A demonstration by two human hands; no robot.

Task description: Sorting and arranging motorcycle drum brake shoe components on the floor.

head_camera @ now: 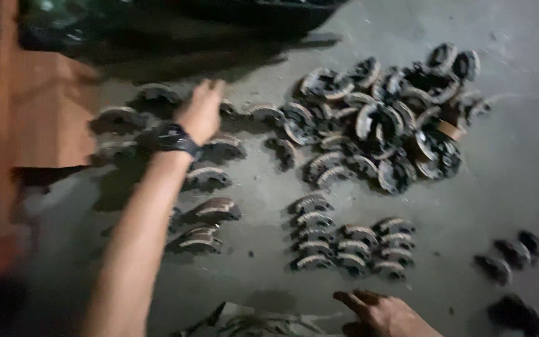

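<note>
1. Left hand (201, 112), upper left of frame, reaches among curved brake shoes (210, 178) on the floor (506, 175); its grip cannot be told through blur.
2. Right hand (385, 312), bottom centre, lies spread and empty, just below the neat rows (350, 240).
3. The heaped pile (382, 118) lies upper right, nearer neither.

The left hand (201, 112) is bare, with a black wristwatch (173, 138) strapped just behind it; the forearm has no sleeve. The right hand (385, 312) is bare, with no ring on its fingers (349, 301).
</note>
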